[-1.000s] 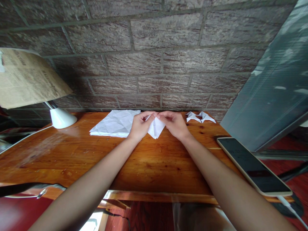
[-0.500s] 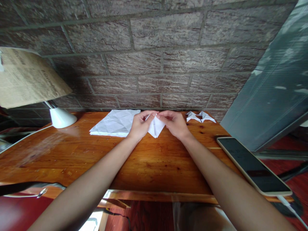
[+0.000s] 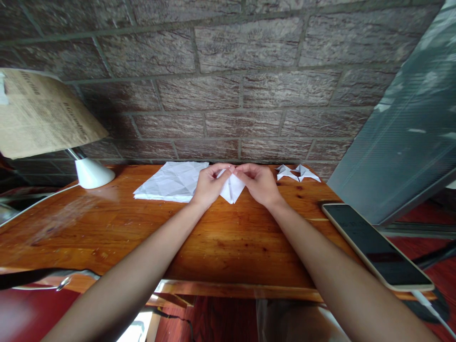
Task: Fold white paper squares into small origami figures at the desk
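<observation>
Both of my hands pinch the top of a small folded white paper, whose lower point hangs toward me and shows a crease down its middle. My left hand grips it from the left, thumb and fingertips closed at the upper corner. From the right, my right hand does the same, and the two thumbs almost meet. The paper's top edge is hidden by the fingers. Just left of my left hand lies a stack of creased white paper sheets. Beyond my right hand sit two folded paper pieces with pointed tips.
A smartphone with a charging cable lies at the wooden table's right edge. At the left stands a lamp with a white base and newsprint shade. A brick wall rises behind the table.
My hands keep their pinch on the folded paper, with the fingertips only slightly shifted. The whole view has drifted a few pixels.
</observation>
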A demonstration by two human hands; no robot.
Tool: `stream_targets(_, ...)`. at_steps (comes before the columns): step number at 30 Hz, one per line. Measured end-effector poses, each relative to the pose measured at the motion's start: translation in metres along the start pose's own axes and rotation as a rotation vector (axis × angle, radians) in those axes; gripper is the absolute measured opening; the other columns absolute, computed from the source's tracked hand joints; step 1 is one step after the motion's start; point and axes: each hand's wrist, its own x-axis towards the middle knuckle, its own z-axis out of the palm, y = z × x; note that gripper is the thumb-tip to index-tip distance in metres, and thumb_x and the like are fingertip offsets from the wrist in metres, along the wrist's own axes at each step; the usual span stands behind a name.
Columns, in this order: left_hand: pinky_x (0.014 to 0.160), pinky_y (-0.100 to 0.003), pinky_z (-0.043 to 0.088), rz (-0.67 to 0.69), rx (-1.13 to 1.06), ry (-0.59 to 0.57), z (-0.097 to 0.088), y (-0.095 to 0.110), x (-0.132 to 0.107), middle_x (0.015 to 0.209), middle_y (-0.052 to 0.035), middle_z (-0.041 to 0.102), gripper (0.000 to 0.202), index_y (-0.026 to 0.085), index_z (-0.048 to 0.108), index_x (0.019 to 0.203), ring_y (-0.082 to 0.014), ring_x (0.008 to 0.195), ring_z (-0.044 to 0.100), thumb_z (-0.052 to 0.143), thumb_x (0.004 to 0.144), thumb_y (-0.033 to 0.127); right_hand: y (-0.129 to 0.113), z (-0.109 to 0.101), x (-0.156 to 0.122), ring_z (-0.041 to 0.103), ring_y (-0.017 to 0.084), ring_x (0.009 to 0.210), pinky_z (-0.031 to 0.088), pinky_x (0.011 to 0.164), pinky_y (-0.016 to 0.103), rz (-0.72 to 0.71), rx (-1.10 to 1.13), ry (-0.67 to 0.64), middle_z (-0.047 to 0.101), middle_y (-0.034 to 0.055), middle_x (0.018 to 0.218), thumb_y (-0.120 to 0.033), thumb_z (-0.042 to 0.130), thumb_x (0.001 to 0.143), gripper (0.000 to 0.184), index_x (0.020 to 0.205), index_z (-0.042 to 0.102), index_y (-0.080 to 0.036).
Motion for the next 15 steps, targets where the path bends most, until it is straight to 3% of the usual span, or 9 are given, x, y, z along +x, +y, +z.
stream_targets(15,0.067,-0.026,0.048,-0.053,-0.094,0.023,0.0034,0.0038,-0.0022,0.075,-0.0029,0.075,0.034,0.018,0.078,0.079,-0.0157,0.070,0.064,0.083,0.067,0.050,-0.0039,0.0027,-0.0024,0.070,0.019,0.081,0.055,0.077,0.032,-0.035,-0.040,-0.018,0.078,0.0066,0.091,-0.044,0.070,0.083,0.026,0.088,0.075,-0.018)
